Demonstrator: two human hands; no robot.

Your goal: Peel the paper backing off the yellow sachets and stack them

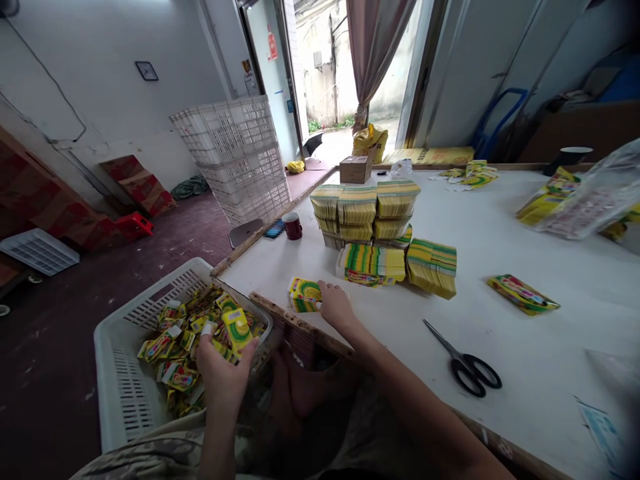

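Over the basket's near side, my left hand has its thumb against the lower corner of a small yellow-green carton; its other fingers are partly hidden. Many similar cartons lie loosely heaped below, in the white plastic basket. On the table near its edge, my right hand has its fingers closed on the end of flat printed cartons. White coverings show at some fingertips. Just beyond stand banded bundles of flat cartons, with two more bundles in front.
Black-handled scissors lie on the white table, right of my forearm. A flat printed packet rests farther right. A dark red mug and a cardboard box stand toward the back. Stacked white crates rise beyond the basket.
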